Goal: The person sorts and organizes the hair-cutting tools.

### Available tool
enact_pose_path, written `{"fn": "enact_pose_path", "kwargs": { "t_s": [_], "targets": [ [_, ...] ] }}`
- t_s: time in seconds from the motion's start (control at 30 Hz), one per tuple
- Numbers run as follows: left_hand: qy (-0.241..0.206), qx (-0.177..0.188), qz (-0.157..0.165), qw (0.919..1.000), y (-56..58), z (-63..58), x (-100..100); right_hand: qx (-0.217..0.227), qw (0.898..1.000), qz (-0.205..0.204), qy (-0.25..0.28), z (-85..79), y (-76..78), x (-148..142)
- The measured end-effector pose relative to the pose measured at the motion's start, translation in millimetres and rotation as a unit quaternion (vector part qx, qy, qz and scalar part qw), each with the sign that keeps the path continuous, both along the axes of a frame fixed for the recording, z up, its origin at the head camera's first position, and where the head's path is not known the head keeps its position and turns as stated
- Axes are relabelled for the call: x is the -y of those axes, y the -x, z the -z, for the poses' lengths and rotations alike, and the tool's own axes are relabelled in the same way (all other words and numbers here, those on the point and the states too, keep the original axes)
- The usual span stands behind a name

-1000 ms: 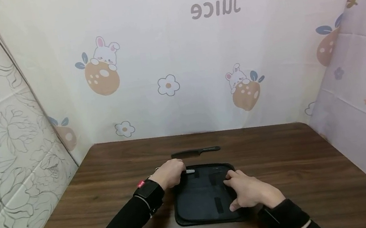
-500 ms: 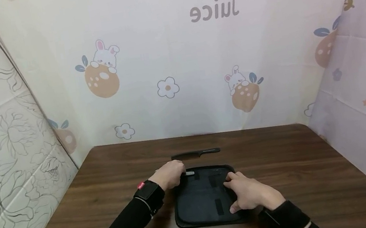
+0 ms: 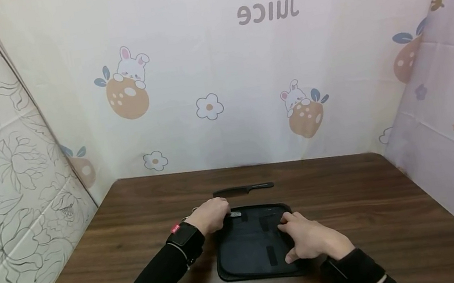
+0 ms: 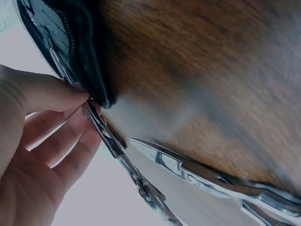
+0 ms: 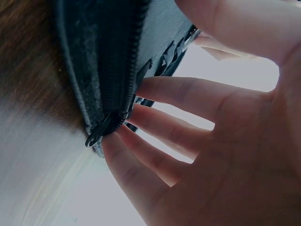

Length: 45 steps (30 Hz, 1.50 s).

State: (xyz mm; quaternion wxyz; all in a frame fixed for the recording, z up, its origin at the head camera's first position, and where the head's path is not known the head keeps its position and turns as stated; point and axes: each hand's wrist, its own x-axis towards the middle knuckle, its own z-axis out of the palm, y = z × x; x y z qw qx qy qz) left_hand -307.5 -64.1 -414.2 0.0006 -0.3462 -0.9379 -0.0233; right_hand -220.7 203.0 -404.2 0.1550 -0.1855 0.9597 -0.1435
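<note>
A black zip case point(image 3: 247, 248) lies open-faced on the table, with dark straps across its inside. At its far left edge my left hand point(image 3: 211, 215) pinches silver thinning scissors point(image 4: 115, 151) between thumb and fingers. Their toothed blade point(image 4: 59, 65) reaches over the case; the handles point away from it. Another pair of silver scissors point(image 4: 188, 174) rests on the table beside them, mostly hidden by the hand in the head view. On the case's right rim, my right hand point(image 3: 312, 237) rests with spread, fairly straight fingers, near a zipper pull point(image 5: 96, 134).
Behind the case a black comb point(image 3: 243, 189) lies on the brown wooden table point(image 3: 152, 201). Printed curtains point(image 3: 207, 66) stand along the table's back and both sides.
</note>
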Motion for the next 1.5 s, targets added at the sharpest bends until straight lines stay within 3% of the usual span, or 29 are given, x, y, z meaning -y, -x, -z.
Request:
{"fn": "enact_pose_path", "kwargs": {
  "t_s": [0.6, 0.8, 1.03, 1.5],
  "targets": [
    [0.034, -0.046, 0.012, 0.9983, -4.5, 1.4, -2.1, -0.001, 1.000, 0.001, -0.003, -0.2, -0.1, 1.3],
    [0.016, -0.039, 0.009, 0.9991, -2.8, 3.0, -0.2, 0.000, 1.000, -0.005, -0.001, -0.8, 0.3, 2.0],
    [0.006, -0.061, 0.016, 0.9980, 1.3, 7.5, -3.8, -0.004, 1.000, -0.004, -0.006, -0.8, -0.3, 0.5],
    [0.028, -0.038, -0.002, 0.9989, -0.9, 4.3, -5.6, -0.007, 1.000, -0.005, -0.004, 0.3, -0.9, 1.3]
  ]
}}
